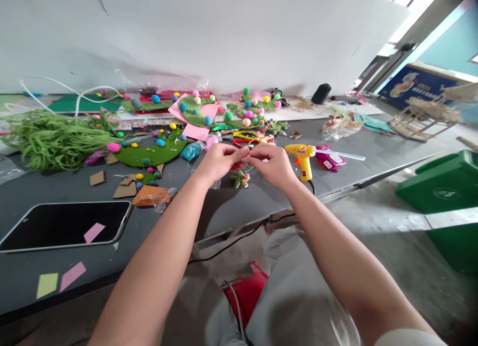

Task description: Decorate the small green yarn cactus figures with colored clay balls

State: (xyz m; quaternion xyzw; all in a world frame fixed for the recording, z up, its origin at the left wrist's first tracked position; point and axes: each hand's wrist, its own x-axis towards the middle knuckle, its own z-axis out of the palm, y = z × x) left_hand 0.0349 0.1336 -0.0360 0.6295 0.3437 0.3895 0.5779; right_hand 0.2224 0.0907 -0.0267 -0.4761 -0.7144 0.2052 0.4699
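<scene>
My left hand point(219, 163) and my right hand point(274, 166) meet above the table's front part, fingertips pinched together. A hint of red shows between them, but what they hold is too small and covered to name. Just below the fingers lies a small green piece with pink and orange pom-poms point(241, 179). Right of my right hand rests a yellow hot glue gun point(303, 159) with a clear glue stick point(345, 155) behind it. Yellow-handled pliers point(246, 136) lie beyond my fingers.
Green felt shapes with pom-poms point(149, 149) and a bundle of green strands point(56, 137) cover the left and back. A phone point(67, 225) lies front left, near an orange packet point(151, 196). A purple device point(330, 158) sits right. Green bins point(444, 181) stand beyond the table edge.
</scene>
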